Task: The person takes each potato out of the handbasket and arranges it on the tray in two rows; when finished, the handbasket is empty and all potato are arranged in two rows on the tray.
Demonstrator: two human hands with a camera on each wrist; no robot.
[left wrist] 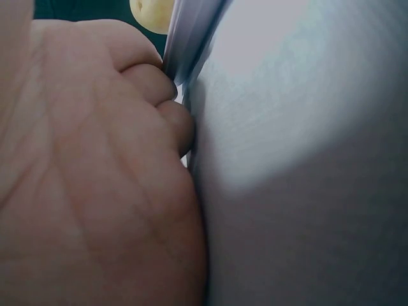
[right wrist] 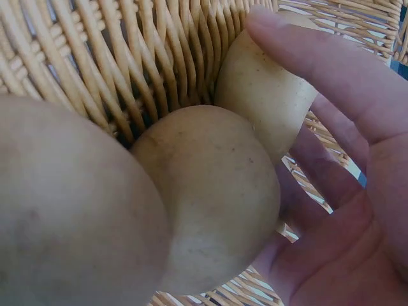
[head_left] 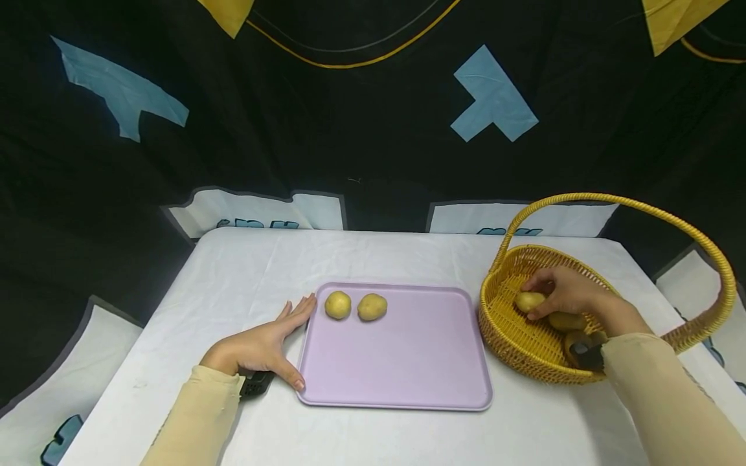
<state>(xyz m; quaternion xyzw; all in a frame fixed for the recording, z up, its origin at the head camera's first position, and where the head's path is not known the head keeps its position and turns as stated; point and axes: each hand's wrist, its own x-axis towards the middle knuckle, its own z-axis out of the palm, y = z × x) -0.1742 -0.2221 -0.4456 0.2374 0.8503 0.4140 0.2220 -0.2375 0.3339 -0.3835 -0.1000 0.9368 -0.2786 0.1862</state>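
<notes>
My left hand [head_left: 262, 345] rests at the left edge of a lilac tray [head_left: 402, 369], thumb and fingers spread along the rim. Two potatoes lie side by side near the tray's back left corner, a rounder one [head_left: 338, 305] and another [head_left: 372, 307] just right of it. Inside a yellow wicker basket [head_left: 507, 343], my right hand [head_left: 574, 292] pinches a potato [right wrist: 258, 95] between thumb and fingers. Nearer the wrist, two more potatoes sit in the basket, a middle one [right wrist: 207, 191] and a closer one [right wrist: 70, 210], partly hidden by the arm in the head view.
The basket's tall arched handle [head_left: 618, 197] rises over the right forearm. A white cloth [head_left: 361, 440] covers the table, and a dark curtain [head_left: 350, 142] with blue and yellow shapes hangs behind it.
</notes>
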